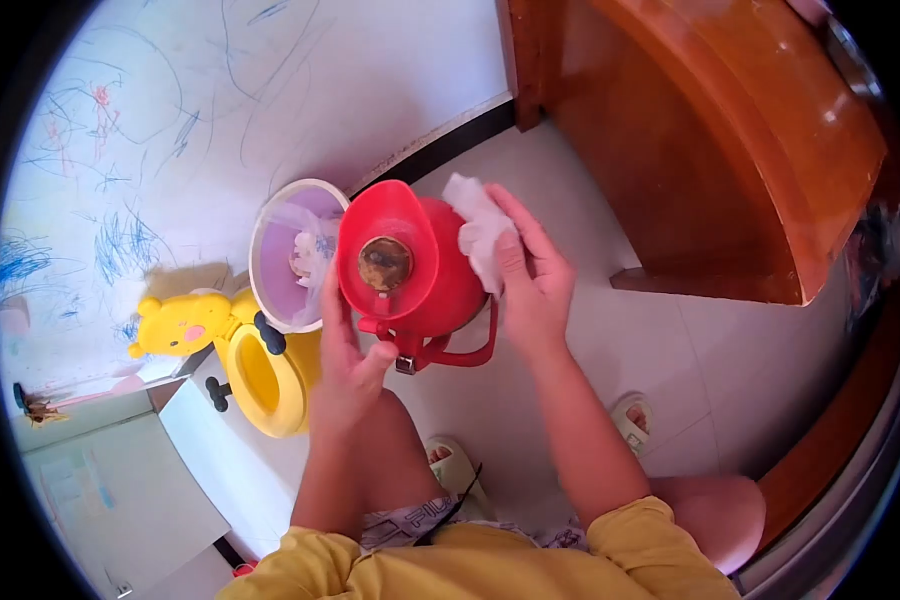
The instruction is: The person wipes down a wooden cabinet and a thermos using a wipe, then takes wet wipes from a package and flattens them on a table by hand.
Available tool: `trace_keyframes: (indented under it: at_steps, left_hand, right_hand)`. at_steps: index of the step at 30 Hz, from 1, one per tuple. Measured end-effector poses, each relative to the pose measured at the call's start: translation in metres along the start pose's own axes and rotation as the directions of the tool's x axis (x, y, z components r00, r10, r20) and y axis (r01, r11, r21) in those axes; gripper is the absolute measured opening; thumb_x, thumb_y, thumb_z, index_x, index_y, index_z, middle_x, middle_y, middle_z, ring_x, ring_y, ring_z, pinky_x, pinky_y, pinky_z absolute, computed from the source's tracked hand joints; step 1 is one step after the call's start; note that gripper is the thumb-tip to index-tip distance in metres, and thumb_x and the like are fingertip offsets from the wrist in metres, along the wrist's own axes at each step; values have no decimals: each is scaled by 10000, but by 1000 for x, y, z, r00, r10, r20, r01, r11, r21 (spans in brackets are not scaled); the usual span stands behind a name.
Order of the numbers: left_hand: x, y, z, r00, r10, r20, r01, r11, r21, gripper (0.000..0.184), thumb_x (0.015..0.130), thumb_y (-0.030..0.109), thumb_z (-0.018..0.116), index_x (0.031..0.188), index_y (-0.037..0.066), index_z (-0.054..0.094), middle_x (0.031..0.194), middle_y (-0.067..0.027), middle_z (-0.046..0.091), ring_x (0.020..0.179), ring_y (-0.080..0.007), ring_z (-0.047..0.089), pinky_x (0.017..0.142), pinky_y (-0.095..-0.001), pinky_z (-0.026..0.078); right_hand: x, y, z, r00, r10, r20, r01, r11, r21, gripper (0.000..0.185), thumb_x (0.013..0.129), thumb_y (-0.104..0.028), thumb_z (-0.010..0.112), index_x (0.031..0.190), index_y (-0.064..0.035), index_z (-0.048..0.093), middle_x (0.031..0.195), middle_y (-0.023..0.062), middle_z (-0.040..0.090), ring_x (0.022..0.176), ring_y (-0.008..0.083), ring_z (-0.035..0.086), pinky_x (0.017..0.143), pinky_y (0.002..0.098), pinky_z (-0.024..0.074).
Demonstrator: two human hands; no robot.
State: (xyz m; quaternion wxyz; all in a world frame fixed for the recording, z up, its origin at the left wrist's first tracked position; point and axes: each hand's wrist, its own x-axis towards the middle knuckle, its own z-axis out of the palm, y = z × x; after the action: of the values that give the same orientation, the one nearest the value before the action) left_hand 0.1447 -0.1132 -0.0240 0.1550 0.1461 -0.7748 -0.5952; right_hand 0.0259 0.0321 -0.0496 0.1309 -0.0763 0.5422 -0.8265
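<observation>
A red thermos flask (457, 275) with a wide spout-shaped collar is held in front of me, its top facing the camera. Inside the collar sits a brown, cork-like stopper (384, 263). My left hand (348, 365) grips the flask along its left side, near the hinge and metal clasp by the handle (470, 355). Pinched in my right hand (536, 275) is a crumpled white tissue (482, 235), which lies against the flask's right side. The palm side of my left hand is hidden behind the flask.
A purple bin (268, 290) with a plastic liner stands by the scribbled wall (200, 130). Beside it is a yellow bear-shaped child's potty (280, 400). Brown wooden furniture (660, 150) rises at right, its corner jutting over the tiled floor (660, 350). My slippered feet are below.
</observation>
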Motion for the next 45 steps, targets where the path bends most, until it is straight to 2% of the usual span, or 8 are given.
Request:
trace_keyframes:
  at_steps: [2,4,13,24,26,29,36,45]
  left_hand:
    - [11,-6,11,995,69,-71,-81,980,-184,1096,679,535,794,1443,8,211,1403,-125,370,1284,-243,405,1064,-371,339]
    - [20,-14,13,991,104,-84,-118,975,-187,1123,640,541,817,1432,11,223,1378,-118,386,1270,-232,412,1058,-371,347]
    - [23,-38,11,974,189,-124,-196,980,-42,1061,660,434,837,1414,19,216,1353,-122,372,1252,-244,403,1056,-381,337]
    - [26,-37,13,963,251,-95,-257,965,-60,1010,705,417,811,1418,27,212,1361,-120,361,1257,-244,392,1055,-372,329]
    - [26,-37,16,963,234,-133,-242,969,-47,999,718,411,805,1421,26,209,1360,-122,361,1264,-246,382,1054,-373,324]
    - [25,-39,16,957,253,-141,-249,967,45,999,727,444,789,1422,24,207,1361,-129,360,1267,-250,377,1055,-380,315]
    - [25,-37,16,944,310,-111,-288,941,177,994,748,517,743,1420,20,205,1361,-145,358,1265,-262,376,1056,-388,304]
    - [29,-37,26,951,284,-124,-275,958,84,882,767,183,734,1429,26,173,1376,-159,329,1269,-269,376,1067,-391,310]
  right_hand:
    - [-2,7,8,999,-33,20,33,999,-25,334,967,-110,465,1279,-28,552,1312,134,549,1256,235,467,1057,342,334]
    - [4,19,13,950,-221,221,308,781,-544,305,940,-103,502,1222,-15,578,1304,160,543,1217,314,500,1043,394,358]
    - [-38,39,30,896,-431,104,370,598,-711,350,909,-75,510,1238,41,532,1326,226,503,1268,385,446,1059,501,320]
    - [-43,43,42,818,-574,43,416,537,-734,389,900,-47,470,1272,64,464,1393,249,427,1301,426,393,1085,539,265]
    - [-20,26,37,944,-323,69,279,667,-691,377,890,-50,474,1252,57,471,1400,243,415,1283,422,409,1077,551,270]
    - [-11,27,34,951,-295,93,277,675,-684,420,869,-50,484,1274,60,458,1392,243,420,1267,418,422,1069,558,278]
    - [-86,68,49,856,-515,41,350,519,-779,452,906,-71,459,1337,57,416,1404,243,418,1306,431,386,1086,554,248]
    - [-8,22,30,921,-388,34,276,589,-759,386,884,-47,495,1256,54,477,1314,258,486,1235,401,464,1064,542,304]
